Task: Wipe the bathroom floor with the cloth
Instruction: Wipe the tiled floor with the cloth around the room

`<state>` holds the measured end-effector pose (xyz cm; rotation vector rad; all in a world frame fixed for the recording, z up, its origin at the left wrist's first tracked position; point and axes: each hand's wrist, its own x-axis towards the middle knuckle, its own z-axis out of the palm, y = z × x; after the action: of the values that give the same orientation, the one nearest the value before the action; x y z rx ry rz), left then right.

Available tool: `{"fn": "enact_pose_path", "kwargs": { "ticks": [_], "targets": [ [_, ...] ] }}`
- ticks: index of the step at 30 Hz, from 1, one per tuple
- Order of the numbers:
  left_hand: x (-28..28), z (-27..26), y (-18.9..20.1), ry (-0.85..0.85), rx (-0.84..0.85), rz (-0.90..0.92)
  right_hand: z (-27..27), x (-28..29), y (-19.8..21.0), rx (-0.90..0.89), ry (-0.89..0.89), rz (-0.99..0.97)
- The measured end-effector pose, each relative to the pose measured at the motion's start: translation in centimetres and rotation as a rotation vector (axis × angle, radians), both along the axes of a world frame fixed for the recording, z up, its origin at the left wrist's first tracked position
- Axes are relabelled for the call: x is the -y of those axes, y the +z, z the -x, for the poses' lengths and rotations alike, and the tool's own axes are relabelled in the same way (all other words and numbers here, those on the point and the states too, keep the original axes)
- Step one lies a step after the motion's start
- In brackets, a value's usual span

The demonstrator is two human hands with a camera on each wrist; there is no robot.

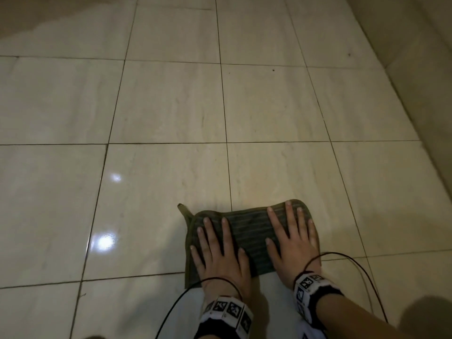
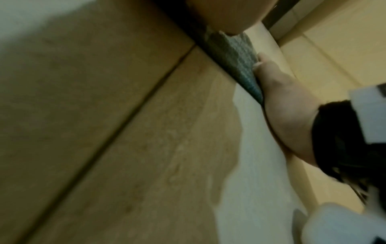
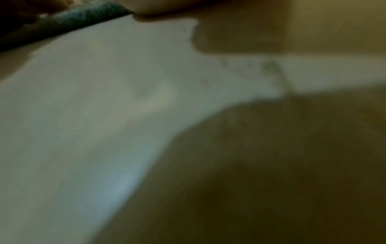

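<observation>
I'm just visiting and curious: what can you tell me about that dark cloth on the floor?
The cloth is dark green, ribbed with fine stripes and a hemmed edge, looking like woven towelling. It lies flat on the pale tiled floor, one corner poking out at its far left. The left hand and right hand press on it, fingers spread.

Ahead of my hands (image 1: 256, 245), bare floor (image 1: 171, 106) tiles run open toward the top and the left of the frame. Along the right edge a wall (image 1: 425, 69) rises and closes that side. Two thin black cables (image 1: 354, 260) loop from my wrists across the floor at the lower right and lower centre.
</observation>
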<state>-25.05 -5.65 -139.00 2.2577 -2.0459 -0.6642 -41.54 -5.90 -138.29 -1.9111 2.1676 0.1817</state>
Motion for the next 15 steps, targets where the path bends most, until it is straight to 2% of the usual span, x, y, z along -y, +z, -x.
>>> {"fn": "enact_pose_path", "kwargs": {
  "ticks": [10,12,15],
  "targets": [
    [1.0,1.4,0.6,0.086,0.009,-0.009,0.1,0.1,0.1,-0.001,0.009,-0.001],
    [0.5,1.1,0.6,0.028,0.012,0.019,0.1,0.1,0.1,0.004,-0.002,-0.009],
    [-1.5,0.1,0.0,-0.193,0.050,0.052,0.0,-1.0,0.2,0.021,-0.036,-0.034]
  ]
}}
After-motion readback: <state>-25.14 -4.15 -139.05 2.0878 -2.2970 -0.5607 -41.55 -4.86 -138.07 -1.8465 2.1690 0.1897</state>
